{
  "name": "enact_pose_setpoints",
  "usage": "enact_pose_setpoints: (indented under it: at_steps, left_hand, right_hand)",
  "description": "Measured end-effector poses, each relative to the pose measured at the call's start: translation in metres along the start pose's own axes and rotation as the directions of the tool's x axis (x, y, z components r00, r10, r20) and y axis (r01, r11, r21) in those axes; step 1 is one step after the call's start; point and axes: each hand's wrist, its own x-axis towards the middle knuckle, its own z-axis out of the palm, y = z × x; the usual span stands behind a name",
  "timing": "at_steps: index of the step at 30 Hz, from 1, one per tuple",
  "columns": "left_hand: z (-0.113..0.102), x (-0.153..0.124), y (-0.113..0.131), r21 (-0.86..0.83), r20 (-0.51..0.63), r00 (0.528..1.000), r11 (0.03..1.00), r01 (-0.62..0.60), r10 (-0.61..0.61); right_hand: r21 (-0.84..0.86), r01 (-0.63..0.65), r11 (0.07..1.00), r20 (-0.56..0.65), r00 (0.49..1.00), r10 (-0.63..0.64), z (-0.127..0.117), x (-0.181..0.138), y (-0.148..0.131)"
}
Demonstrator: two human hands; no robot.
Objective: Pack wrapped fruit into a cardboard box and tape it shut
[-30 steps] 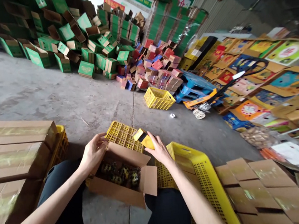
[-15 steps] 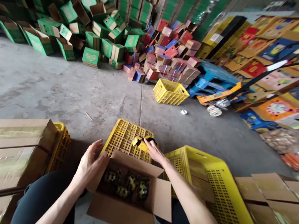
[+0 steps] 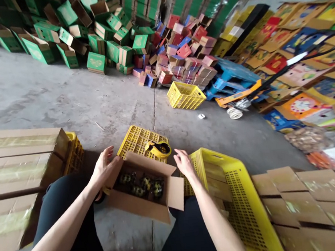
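Observation:
An open cardboard box (image 3: 140,204) rests between my knees, with dark round fruit (image 3: 141,187) inside. My left hand (image 3: 106,168) lies against the box's left flap, fingers stretched out. My right hand (image 3: 184,163) hovers empty and open just right of the box's far flap. A yellow tape dispenser (image 3: 159,148) sits on an upturned yellow crate (image 3: 136,141) behind the box, a little left of my right hand.
A yellow crate (image 3: 239,202) holding flat cardboard stands at my right, with more flattened boxes (image 3: 309,206) beyond. Sealed cartons (image 3: 17,158) are stacked on a crate at left. Piles of green, red and colourful boxes, another yellow crate (image 3: 184,96) and a pallet jack (image 3: 243,100) line the far floor.
My right hand put the tape dispenser down on the upturned crate and let go, drawing back to the right. My left hand stayed at the box's left flap.

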Motion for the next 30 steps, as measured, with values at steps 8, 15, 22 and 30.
enact_pose_setpoints:
  at_steps: [8,15,22,30]
  left_hand:
    - [-0.007,-0.029,0.022,0.096,0.004,0.987,0.982,-0.161,0.162]
    - [0.037,-0.038,-0.005,0.401,0.613,0.784,0.815,-0.418,0.101]
    - [0.069,-0.026,-0.033,0.534,0.753,0.650,0.675,-0.509,-0.106]
    - [0.095,-0.031,-0.043,0.682,0.705,0.628,0.558,-0.472,-0.330]
  right_hand:
    - [0.233,-0.047,0.971,0.197,0.980,0.000,0.010,-0.106,-0.090]
    - [-0.089,0.014,0.996,0.573,0.819,0.040,0.041,-0.069,-0.115]
    - [-0.191,-0.020,0.981,0.629,0.765,0.138,0.087,-0.075,-0.117]
    - [-0.074,-0.035,0.997,0.495,0.866,0.067,0.062,-0.067,-0.105]
